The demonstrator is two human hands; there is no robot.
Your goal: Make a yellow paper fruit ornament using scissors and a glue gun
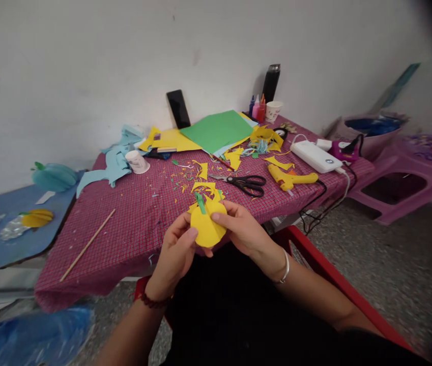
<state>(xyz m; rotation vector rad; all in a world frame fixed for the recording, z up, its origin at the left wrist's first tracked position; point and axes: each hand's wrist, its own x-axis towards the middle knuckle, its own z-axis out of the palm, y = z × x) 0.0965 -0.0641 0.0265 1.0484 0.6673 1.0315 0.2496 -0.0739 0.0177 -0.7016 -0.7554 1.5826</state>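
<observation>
Between my two hands is a yellow paper pumpkin (pixel 205 231) with a green paper stem (pixel 200 202) at its top, held up at the table's front edge. My left hand (pixel 177 249) pinches its left side, thumb on the front face. On the right side, my right hand (pixel 240 226) grips the edge with its thumb pressed on the yellow paper. Just behind the pumpkin lie yellow paper scraps (pixel 204 187). Black-handled scissors (pixel 244 183) rest on the checked cloth behind my right hand.
A yellow glue gun (pixel 290 178) and a white power bank (pixel 316 156) with cables lie at right. Green sheets (pixel 219 131) and a leaning phone (pixel 178 109) are at the back. A paper cup (pixel 137 161) and a wooden stick (pixel 88 245) are at left; paper pumpkins (pixel 54 177) stand beyond.
</observation>
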